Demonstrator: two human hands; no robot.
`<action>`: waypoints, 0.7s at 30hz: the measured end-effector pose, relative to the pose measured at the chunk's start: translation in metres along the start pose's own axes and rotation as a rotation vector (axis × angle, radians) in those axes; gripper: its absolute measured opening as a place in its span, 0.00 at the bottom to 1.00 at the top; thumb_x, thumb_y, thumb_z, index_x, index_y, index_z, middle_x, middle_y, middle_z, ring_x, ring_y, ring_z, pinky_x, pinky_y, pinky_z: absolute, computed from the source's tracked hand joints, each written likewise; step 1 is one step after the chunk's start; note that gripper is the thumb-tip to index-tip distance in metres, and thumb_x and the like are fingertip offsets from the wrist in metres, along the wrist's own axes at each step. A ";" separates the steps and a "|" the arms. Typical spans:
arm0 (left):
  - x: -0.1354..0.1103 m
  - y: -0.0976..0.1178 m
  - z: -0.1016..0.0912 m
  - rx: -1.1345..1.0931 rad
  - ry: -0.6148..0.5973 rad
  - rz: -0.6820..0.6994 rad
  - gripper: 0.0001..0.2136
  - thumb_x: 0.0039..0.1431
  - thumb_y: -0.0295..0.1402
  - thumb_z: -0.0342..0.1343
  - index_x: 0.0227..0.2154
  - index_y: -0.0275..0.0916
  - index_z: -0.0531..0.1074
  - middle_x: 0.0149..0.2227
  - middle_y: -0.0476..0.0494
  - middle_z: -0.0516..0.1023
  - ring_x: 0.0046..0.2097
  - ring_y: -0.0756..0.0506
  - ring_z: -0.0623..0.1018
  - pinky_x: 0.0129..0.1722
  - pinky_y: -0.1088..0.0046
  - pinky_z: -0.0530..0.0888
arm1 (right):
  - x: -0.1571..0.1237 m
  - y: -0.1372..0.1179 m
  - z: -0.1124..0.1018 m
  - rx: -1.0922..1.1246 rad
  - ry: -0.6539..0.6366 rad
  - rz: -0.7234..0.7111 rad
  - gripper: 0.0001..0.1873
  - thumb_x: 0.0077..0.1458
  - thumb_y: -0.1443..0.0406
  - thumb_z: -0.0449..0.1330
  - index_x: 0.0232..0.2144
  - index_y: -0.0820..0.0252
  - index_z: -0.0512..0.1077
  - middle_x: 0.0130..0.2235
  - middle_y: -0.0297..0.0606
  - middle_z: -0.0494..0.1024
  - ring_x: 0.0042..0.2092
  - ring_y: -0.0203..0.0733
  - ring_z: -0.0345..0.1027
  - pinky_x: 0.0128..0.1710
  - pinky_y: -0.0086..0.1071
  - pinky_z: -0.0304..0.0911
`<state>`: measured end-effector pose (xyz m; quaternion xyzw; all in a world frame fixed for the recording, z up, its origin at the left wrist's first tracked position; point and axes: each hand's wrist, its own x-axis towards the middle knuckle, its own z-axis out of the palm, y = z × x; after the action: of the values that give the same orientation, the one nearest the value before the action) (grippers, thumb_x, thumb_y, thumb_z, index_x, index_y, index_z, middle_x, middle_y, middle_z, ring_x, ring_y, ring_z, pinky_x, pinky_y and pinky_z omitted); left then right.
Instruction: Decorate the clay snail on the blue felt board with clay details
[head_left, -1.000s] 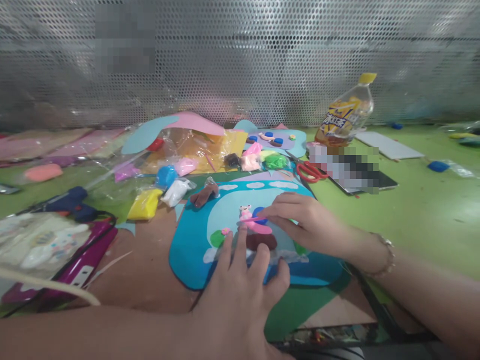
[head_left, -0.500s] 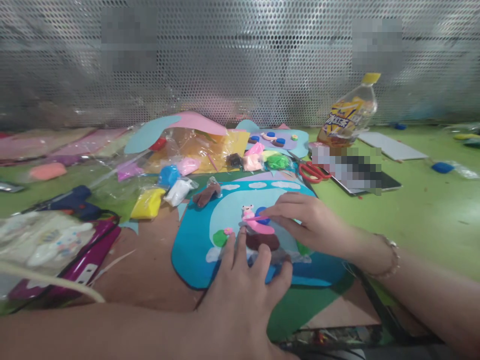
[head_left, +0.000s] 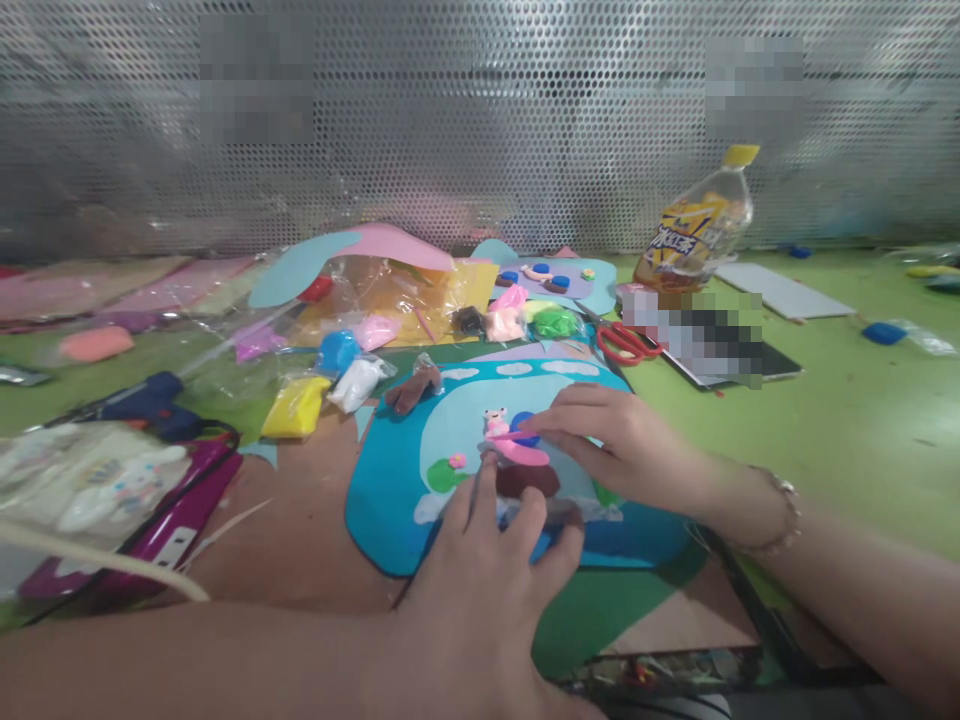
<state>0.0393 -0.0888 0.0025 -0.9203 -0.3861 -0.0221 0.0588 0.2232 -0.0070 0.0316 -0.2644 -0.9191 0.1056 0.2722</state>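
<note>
Surface: green table (head_left: 825,420), heavily cluttered, backed along its far edge by a perforated metal wall (head_left: 480,120). A blue board (head_left: 390,480) lies at the near edge, centre, partly on a brown sheet (head_left: 285,530). On the board sit a pink figure (head_left: 517,450), a blue disc (head_left: 523,422) touching it, and a brown lump (head_left: 525,480) just below. The left hand (head_left: 487,570) lies flat on the board's near edge, fingers spread and unclenched, grasping nothing, with the index tip close to the brown lump. The right hand (head_left: 622,440) comes in from the right side, thumb and forefinger pinched on a thin pink stick (head_left: 506,436) that lies across the figure; the other fingers are loosely curled above the board. Beyond the board's left corner are yellow clay (head_left: 294,408) and white clay (head_left: 356,382), both in wrappers; a glue gun (head_left: 146,400) lies toward the left edge. Scissors (head_left: 622,343) lie just past the board's far right corner, and a bottle (head_left: 694,230) leans near the far edge. The open surface is to the right of the board, bare green toward the right edge; the left and far sides are crowded with packets and sheets.
</note>
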 end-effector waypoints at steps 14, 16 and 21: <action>-0.001 -0.006 -0.001 -0.125 -0.130 0.065 0.44 0.43 0.68 0.40 0.61 0.51 0.51 0.59 0.35 0.56 0.56 0.17 0.56 0.48 0.33 0.53 | 0.001 -0.001 -0.001 -0.005 -0.009 0.014 0.14 0.57 0.74 0.50 0.41 0.61 0.72 0.32 0.38 0.73 0.35 0.37 0.65 0.36 0.31 0.62; -0.001 -0.006 0.000 -0.129 -0.112 0.059 0.42 0.45 0.68 0.37 0.61 0.52 0.49 0.60 0.35 0.55 0.57 0.18 0.55 0.48 0.33 0.52 | 0.001 -0.001 -0.001 -0.005 -0.010 0.011 0.13 0.57 0.74 0.50 0.41 0.62 0.72 0.32 0.38 0.73 0.35 0.37 0.65 0.36 0.31 0.62; -0.006 0.001 0.009 0.003 0.135 0.041 0.44 0.42 0.69 0.38 0.60 0.49 0.54 0.58 0.31 0.57 0.56 0.17 0.55 0.47 0.35 0.54 | 0.000 -0.002 -0.002 -0.004 0.014 0.030 0.13 0.58 0.73 0.50 0.42 0.61 0.71 0.33 0.38 0.74 0.37 0.37 0.67 0.37 0.30 0.63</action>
<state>0.0361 -0.0927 -0.0067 -0.9243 -0.3625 -0.0825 0.0865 0.2236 -0.0086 0.0340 -0.2795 -0.9133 0.1059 0.2765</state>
